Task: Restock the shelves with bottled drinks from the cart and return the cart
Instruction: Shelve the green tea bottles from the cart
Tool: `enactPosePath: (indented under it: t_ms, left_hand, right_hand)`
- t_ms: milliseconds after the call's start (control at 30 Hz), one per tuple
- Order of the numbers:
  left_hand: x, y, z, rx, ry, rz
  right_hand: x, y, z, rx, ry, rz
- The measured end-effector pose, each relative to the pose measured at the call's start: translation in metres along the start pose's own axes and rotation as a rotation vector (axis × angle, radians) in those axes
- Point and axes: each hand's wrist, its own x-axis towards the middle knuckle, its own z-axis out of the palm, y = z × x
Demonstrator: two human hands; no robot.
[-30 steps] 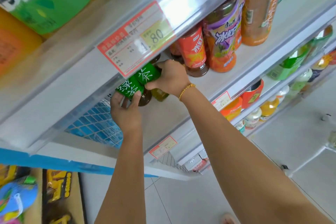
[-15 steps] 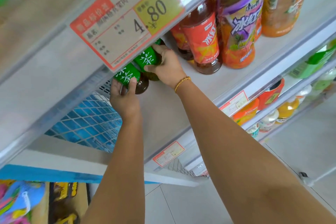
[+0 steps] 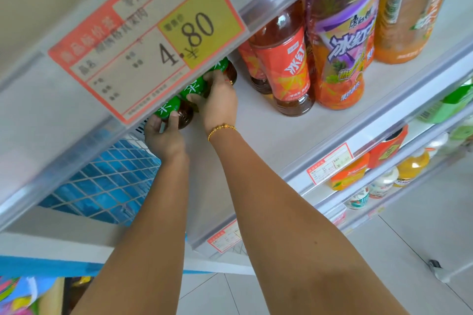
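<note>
Both of my arms reach up onto a white shelf. My left hand grips a green-labelled tea bottle standing at the shelf's left end. My right hand, with a gold bracelet at the wrist, holds a second green-labelled bottle just behind the first. A third bottle of the same kind stands farther back. The upper parts of all three are hidden by the price rail above. The cart is out of view.
A large price tag hangs on the upper shelf's rail. Red-labelled, purple-labelled and orange bottles stand to the right on the same shelf. Lower shelves hold several more drinks. A blue mesh panel closes the left end.
The view has moved closer under the upper shelf. Both hands have pushed the green bottles a little deeper onto the shelf and still hold them.
</note>
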Motion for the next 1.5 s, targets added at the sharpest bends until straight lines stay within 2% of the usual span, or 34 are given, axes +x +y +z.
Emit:
enactPosePath:
  t_ms: [67,167,267,433,500,600,700,800,900,1100,1167,1233,1300,1400,1467,1500]
  left_hand:
    - [0.006,-0.001,0.002,-0.010,-0.008,-0.008]
    - [0.006,0.001,0.008,-0.076,-0.014,-0.020]
    - [0.006,0.000,0.010,-0.153,-0.029,-0.085]
    - [0.006,-0.005,0.007,-0.040,-0.001,-0.106]
    - [-0.004,-0.001,0.000,0.042,-0.054,-0.129]
    - [-0.044,0.016,-0.018,0.049,-0.141,-0.072]
    - [-0.116,0.052,-0.038,0.050,-0.210,0.080]
    - [-0.189,0.079,-0.044,0.089,-0.411,0.143]
    - [-0.260,0.086,-0.028,0.065,-0.634,0.113]
    - [-0.415,0.078,0.050,0.012,-1.058,0.009]
    - [-0.466,0.061,0.081,0.058,-1.246,0.055]
    - [-0.511,0.036,0.109,0.179,-1.420,0.174]
    - [-0.552,0.008,0.130,0.329,-1.567,0.307]
    - [-0.598,-0.024,0.149,0.552,-1.787,0.399]
    - [-0.616,-0.042,0.156,0.717,-1.792,0.588]
    - [-0.620,-0.047,0.159,0.768,-1.755,0.673]
  right_hand:
    - [-0.003,0.004,0.005,-0.002,0.046,-0.024]
    - [-0.002,0.010,0.009,-0.022,-0.035,-0.010]
    - [0.003,0.012,0.006,-0.011,-0.046,-0.007]
    - [0.000,0.009,0.002,-0.061,-0.092,0.018]
    - [-0.007,0.000,-0.009,-0.134,-0.157,0.024]
    - [-0.028,-0.024,-0.045,-0.273,-0.229,-0.066]
    - [-0.064,-0.042,-0.105,-0.310,-0.197,-0.197]
    - [-0.107,-0.045,-0.184,-0.279,-0.161,-0.192]
    - [-0.140,-0.030,-0.271,-0.346,-0.109,-0.092]
    - [-0.181,0.037,-0.464,-0.491,0.219,0.135]
    - [-0.191,0.066,-0.530,-0.566,0.287,0.237]
    - [-0.201,0.100,-0.589,-0.648,0.308,0.399]
    - [-0.212,0.141,-0.639,-0.734,0.252,0.617]
    - [-0.237,0.197,-0.689,-0.859,-0.038,0.888]
    - [-0.254,0.220,-0.703,-0.962,-0.274,0.969]
    - [-0.260,0.227,-0.707,-0.991,-0.337,0.983]
